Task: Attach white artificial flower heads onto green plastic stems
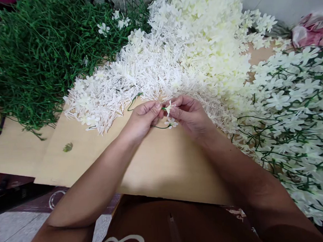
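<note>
Near the middle of the view, my left hand [148,116] pinches a green stem [161,127] whose one branch ends in a white flower [171,123] hanging below my fingers. Another part of the stem curves out behind my left hand. My right hand [190,115] closes its thumb and fingers on a small white blossom [168,108] at a green tip, right beside my left fingertips. Behind both hands lies a heap of thin white stamens [147,72].
Green stems [40,52] are piled at the back left, loose cream petals [213,40] at the back. Stemmed white flowers [293,108] cover the right side. On the brown board [153,165], a small green scrap [68,147] lies left. A pink-and-white bundle [313,31] is at far right.
</note>
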Tool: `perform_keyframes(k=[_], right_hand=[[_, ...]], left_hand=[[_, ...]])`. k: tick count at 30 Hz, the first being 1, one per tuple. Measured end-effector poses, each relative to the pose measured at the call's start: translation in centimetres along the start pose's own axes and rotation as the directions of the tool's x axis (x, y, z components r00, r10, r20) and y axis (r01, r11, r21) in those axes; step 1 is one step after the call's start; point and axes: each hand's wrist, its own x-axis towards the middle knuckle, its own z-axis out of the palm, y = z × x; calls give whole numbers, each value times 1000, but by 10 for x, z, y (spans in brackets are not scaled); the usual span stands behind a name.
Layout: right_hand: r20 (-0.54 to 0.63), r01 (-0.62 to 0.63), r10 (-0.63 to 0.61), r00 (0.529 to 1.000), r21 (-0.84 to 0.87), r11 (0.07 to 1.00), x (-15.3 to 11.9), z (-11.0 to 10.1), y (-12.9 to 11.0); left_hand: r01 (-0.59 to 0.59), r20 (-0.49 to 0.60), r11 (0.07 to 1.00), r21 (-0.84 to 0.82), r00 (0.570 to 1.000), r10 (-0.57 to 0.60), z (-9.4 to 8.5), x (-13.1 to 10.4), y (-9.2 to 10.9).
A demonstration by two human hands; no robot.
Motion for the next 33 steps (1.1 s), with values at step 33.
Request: perform_keyframes(k=[33], right_hand=[[347, 215, -144, 927, -176, 961, 3, -16, -10]], left_hand=[[-232, 283, 968, 93, 939, 198, -10, 3, -10]])
